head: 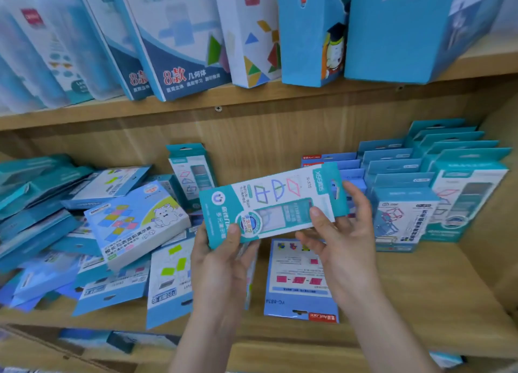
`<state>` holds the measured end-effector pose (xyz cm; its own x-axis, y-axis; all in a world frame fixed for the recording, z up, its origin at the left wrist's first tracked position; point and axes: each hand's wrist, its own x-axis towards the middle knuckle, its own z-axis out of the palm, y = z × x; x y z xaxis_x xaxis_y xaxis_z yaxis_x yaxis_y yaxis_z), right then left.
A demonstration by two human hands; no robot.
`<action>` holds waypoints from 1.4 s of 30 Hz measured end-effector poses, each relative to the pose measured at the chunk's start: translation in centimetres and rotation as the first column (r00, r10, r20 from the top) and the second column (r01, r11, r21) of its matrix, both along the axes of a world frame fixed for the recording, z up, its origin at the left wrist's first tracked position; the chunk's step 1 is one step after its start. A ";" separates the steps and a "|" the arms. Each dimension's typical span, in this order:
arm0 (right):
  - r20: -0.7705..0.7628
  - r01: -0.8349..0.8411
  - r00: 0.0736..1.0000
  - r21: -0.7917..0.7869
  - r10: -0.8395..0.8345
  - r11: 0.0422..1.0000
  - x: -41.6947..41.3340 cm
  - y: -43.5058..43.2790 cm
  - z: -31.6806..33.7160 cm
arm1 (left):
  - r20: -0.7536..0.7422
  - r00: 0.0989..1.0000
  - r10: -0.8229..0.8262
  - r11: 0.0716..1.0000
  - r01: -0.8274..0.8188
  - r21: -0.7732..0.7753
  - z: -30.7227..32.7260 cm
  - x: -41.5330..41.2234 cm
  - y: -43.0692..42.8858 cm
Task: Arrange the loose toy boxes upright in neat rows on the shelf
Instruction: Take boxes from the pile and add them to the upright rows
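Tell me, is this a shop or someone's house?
Probably a shop selling learning toys. The wooden shelves hold many identical boxes in rows, and the packs have hang holes for display, like the teal box being held.

Toy box [269, 204] tilts sideways; loose boxes [134, 227] seemingly flat.

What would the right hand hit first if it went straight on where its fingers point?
Likely the upright blue boxes right behind the teal box that the right hand holds; depth is unclear.
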<state>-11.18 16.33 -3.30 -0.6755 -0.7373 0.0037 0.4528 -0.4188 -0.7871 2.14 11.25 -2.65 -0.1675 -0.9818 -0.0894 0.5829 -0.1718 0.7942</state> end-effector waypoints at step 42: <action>-0.630 0.864 -0.219 0.229 0.745 0.448 -17.6 8.6 8.6 | 0.627 0.203 0.753 0.323 0.716 -0.619 -3.8 -19.8 3.3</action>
<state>-28.74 24.92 5.33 -0.4877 -0.8351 0.2544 -0.8175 0.5391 0.2027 -17.64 14.58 -6.48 -0.6771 -0.4942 0.5453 -0.5354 0.8392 0.0956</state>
